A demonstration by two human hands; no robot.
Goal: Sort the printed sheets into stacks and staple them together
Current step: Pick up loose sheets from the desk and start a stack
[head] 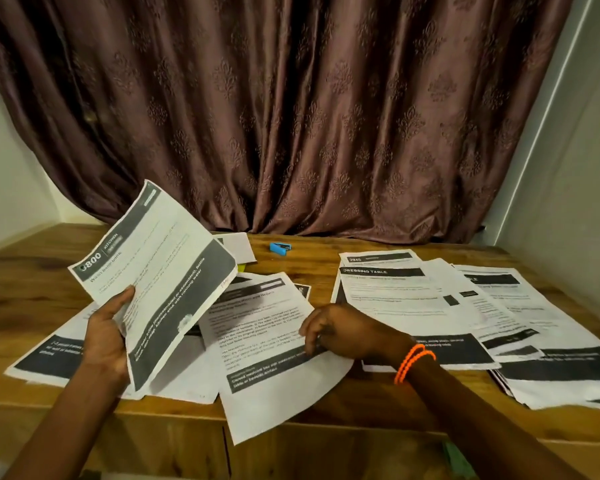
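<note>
My left hand (106,332) holds up a printed sheet (156,271) headed "0800 KITCHEN", with more paper behind it, tilted above the table's left side. My right hand (340,329), an orange bead bracelet on its wrist, rests with curled fingers on the right edge of a loose sheet (267,358) that overhangs the table's front edge. Whether those fingers pinch the paper is unclear. A stack topped by a "DRESSING TABLE" sheet (395,292) lies to the right, with another fanned pile (541,330) beyond it. A small blue stapler (280,247) sits at the back centre.
The wooden table (32,271) runs up to a brown patterned curtain (291,116) at the back. White walls close both sides. More sheets (49,355) lie under my left hand, and a white slip (238,245) rests near the stapler.
</note>
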